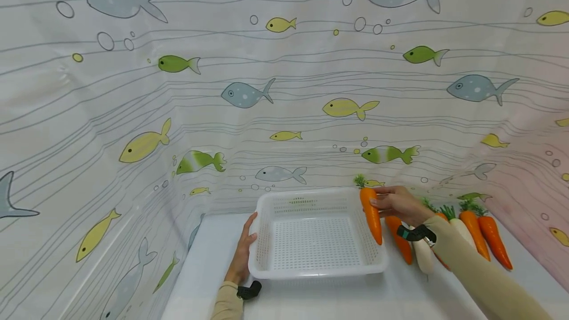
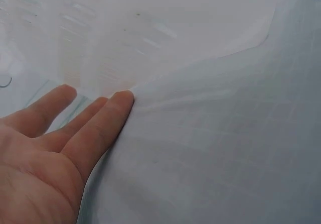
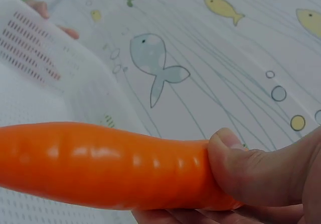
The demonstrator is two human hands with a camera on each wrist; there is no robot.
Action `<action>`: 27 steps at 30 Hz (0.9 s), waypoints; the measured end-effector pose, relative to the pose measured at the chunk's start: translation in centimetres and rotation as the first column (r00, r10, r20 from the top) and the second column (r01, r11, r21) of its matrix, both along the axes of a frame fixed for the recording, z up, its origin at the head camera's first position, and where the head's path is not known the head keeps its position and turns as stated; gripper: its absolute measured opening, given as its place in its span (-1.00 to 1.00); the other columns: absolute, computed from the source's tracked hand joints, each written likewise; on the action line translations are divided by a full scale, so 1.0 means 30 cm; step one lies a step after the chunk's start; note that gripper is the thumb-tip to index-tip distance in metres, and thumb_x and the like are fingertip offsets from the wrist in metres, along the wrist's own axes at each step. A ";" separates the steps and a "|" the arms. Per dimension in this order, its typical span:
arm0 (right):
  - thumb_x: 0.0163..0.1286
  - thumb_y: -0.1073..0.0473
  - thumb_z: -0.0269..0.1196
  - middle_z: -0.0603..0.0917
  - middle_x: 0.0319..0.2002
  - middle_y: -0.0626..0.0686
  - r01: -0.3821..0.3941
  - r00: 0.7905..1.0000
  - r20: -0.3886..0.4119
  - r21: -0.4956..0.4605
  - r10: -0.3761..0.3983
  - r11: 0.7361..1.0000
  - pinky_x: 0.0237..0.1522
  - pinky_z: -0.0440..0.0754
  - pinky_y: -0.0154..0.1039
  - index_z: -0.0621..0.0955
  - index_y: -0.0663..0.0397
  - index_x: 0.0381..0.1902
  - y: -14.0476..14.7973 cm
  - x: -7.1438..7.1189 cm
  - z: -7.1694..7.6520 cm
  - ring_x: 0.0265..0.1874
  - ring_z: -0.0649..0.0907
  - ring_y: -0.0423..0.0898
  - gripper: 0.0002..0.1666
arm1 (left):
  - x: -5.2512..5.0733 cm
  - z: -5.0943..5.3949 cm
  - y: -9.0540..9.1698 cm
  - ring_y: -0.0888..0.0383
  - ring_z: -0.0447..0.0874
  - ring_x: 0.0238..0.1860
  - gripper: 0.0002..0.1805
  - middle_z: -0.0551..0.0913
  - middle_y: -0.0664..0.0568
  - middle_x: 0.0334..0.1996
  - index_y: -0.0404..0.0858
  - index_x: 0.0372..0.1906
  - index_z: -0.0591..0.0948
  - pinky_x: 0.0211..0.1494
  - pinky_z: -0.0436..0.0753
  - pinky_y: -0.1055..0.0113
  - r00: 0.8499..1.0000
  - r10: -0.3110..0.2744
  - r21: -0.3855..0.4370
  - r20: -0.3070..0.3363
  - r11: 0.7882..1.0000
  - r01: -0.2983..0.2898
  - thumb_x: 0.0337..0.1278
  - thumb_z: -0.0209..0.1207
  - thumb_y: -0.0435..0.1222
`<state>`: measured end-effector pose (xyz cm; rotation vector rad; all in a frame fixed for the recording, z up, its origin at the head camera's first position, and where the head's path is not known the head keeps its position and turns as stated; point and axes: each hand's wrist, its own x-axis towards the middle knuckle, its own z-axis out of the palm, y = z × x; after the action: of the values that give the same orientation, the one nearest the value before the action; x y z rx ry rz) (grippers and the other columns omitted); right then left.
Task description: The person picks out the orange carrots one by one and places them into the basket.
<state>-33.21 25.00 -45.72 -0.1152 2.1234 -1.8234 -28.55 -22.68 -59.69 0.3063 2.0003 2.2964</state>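
In the head view a white plastic basket (image 1: pixel 317 274) with perforated walls stands on the white table, nothing inside it. My left hand (image 1: pixel 242 253) rests against the basket's left side; in the left wrist view its fingers (image 2: pixel 100 128) are nearly straight and touch the basket wall. An orange carrot (image 1: pixel 371 216) with a green leafy top hangs over the basket's right rim. My right hand (image 1: pixel 400 204) grips it near the top. Up close in the right wrist view, the thumb (image 3: pixel 225 158) presses on the carrot (image 3: pixel 110 166) while other fingers lie beneath.
Right of the basket lie more carrots (image 1: pixel 495 243) and white radishes (image 1: pixel 422 256), partly hidden by the right forearm. A fish-patterned sheet (image 1: pixel 284 112) stands behind and on both sides of the table (image 1: pixel 200 246).
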 end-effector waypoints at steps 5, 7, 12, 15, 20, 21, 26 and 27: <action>0.53 0.24 0.30 0.63 0.29 0.44 -0.018 1.000 -0.010 -0.025 0.018 1.000 -0.02 0.84 -0.03 0.15 0.58 0.57 -0.047 -0.006 0.005 -0.10 0.84 -0.01 -0.11 | 0.000 0.000 -0.002 -0.16 0.40 0.37 -0.31 0.13 -0.09 0.68 0.25 0.72 -0.01 0.22 0.62 0.12 1.000 0.004 -0.015 0.002 1.000 -0.004 0.63 -0.17 -0.08; 0.53 0.23 0.30 0.61 0.30 0.45 -0.035 0.999 -0.021 -0.032 0.035 0.999 -0.02 0.84 -0.03 0.14 0.60 0.57 -0.064 -0.008 0.004 -0.10 0.84 -0.02 -0.09 | 0.000 -0.002 -0.006 -0.16 0.40 0.36 -0.31 0.13 -0.10 0.68 0.25 0.72 -0.01 0.23 0.62 0.13 1.000 0.007 -0.016 0.006 1.000 -0.007 0.63 -0.16 -0.09; 0.52 0.22 0.31 0.67 0.24 0.38 -0.075 0.997 -0.034 -0.052 0.073 0.996 -0.03 0.84 -0.04 0.18 0.56 0.57 -0.100 -0.023 -0.018 -0.10 0.84 -0.03 -0.12 | 0.004 -0.006 -0.012 -0.15 0.41 0.38 -0.30 0.13 -0.11 0.68 0.25 0.72 -0.01 0.25 0.61 0.15 1.000 0.008 -0.015 0.012 1.000 -0.008 0.62 -0.14 -0.09; 0.52 0.21 0.32 0.70 0.22 0.34 -0.090 0.995 -0.042 -0.053 0.088 0.995 -0.03 0.84 -0.03 0.23 0.51 0.57 -0.123 -0.035 -0.032 -0.10 0.84 -0.02 -0.14 | 0.006 -0.004 -0.012 -0.17 0.42 0.37 -0.30 0.13 -0.12 0.68 0.24 0.72 -0.02 0.23 0.64 0.13 1.000 0.003 -0.007 0.003 1.000 -0.003 0.63 -0.15 -0.10; 0.50 0.22 0.34 0.71 0.21 0.35 -0.079 0.997 -0.028 -0.062 0.077 0.995 -0.02 0.84 0.00 0.27 0.50 0.56 -0.167 -0.052 -0.040 -0.10 0.84 0.03 -0.15 | 0.005 0.001 -0.004 -0.20 0.41 0.37 -0.30 0.13 -0.14 0.67 0.22 0.73 -0.02 0.19 0.65 0.14 1.000 -0.011 0.006 -0.022 1.000 0.011 0.65 -0.17 -0.14; 0.49 0.22 0.35 0.71 0.20 0.35 -0.073 0.997 -0.020 -0.069 0.071 0.995 -0.01 0.84 0.00 0.28 0.49 0.55 -0.176 -0.054 -0.041 -0.10 0.83 0.04 -0.16 | 0.004 0.001 -0.003 -0.21 0.40 0.38 -0.30 0.13 -0.14 0.67 0.21 0.73 -0.03 0.20 0.65 0.14 1.000 -0.016 0.008 -0.025 1.000 0.016 0.65 -0.18 -0.14; 0.49 0.24 0.34 0.75 0.12 0.28 -0.081 0.997 -0.019 -0.080 0.079 0.994 -0.03 0.84 -0.01 0.31 0.52 0.52 -0.217 -0.065 -0.054 -0.11 0.81 0.02 -0.20 | 0.002 -0.006 0.000 -0.17 0.41 0.35 -0.31 0.15 -0.15 0.66 0.24 0.73 -0.04 0.18 0.65 0.16 1.000 -0.022 0.004 -0.018 1.000 0.022 0.66 -0.21 -0.15; 0.49 0.24 0.33 0.76 0.10 0.28 -0.083 0.996 -0.021 -0.085 0.081 0.993 -0.04 0.85 -0.01 0.32 0.52 0.52 -0.225 -0.066 -0.057 -0.12 0.81 0.02 -0.21 | 0.002 -0.008 0.000 -0.16 0.42 0.34 -0.32 0.15 -0.15 0.65 0.25 0.72 -0.03 0.17 0.65 0.16 1.000 -0.021 0.003 -0.015 1.000 0.021 0.66 -0.22 -0.15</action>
<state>-35.20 18.26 -47.44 -0.2369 2.0215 -1.8719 -28.49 -22.67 -59.92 0.3436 1.9900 2.2922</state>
